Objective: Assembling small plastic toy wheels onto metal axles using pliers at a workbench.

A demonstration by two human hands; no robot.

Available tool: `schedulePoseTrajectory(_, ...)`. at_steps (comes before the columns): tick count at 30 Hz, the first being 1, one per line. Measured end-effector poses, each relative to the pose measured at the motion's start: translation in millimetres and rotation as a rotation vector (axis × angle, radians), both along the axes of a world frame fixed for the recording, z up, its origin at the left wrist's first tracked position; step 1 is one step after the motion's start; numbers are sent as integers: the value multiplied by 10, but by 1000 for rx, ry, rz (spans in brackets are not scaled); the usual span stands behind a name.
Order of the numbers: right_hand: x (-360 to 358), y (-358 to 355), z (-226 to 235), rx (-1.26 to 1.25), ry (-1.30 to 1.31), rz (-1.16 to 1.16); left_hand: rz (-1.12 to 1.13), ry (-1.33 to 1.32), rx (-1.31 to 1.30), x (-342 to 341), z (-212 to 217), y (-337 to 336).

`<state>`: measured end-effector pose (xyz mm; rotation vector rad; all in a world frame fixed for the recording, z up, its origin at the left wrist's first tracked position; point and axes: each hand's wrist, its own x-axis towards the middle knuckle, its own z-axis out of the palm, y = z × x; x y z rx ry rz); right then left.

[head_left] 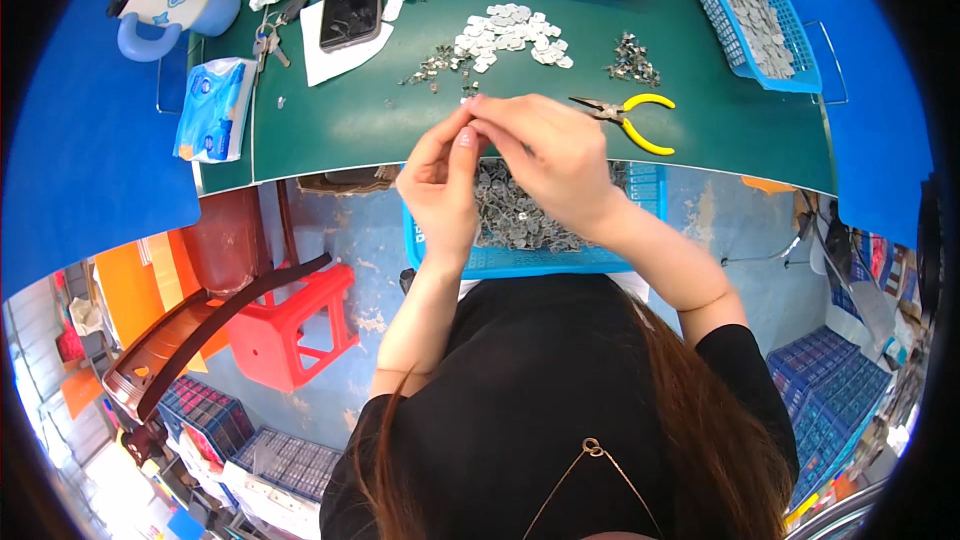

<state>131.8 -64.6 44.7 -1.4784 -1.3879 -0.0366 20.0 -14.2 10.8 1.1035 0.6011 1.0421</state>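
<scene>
Head view, looking down: both hands meet at the near edge of the green table (pixel 330 120). Left hand (pixel 440 185) rises upright, thumb and forefinger pinched together on a tiny metal piece (pixel 474 100), too small to make out. Right hand (pixel 545 160) angles in from the right, fingertips closed on the same piece. Blue basket (pixel 640 190) of metal parts sits just below the table edge, under the wrists. Yellow-handled pliers (pixel 632 117) lie on the table, just right of the hands.
</scene>
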Motion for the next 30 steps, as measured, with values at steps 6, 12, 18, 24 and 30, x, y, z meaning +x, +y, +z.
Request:
schedulePoseTrajectory(6,-26,-148,-88,-69,39,5,-71,-192,-283,-4,-59,28)
schedulePoseTrajectory(12,445,-255,-92,-118,-52,-125,-145,-215,-465,-12,-102,60)
schedulePoseTrajectory(18,1053,-364,-111,-464,-435,-424,-161,-143,-440,17,-59,56)
schedulePoseTrajectory(24,1100,-333,-166,-602,-484,-356,-199,-115,-386,35,-10,23)
schedulePoseTrajectory(30,1193,-245,-226,-395,-527,-317,-192,-85,-381,50,18,26)
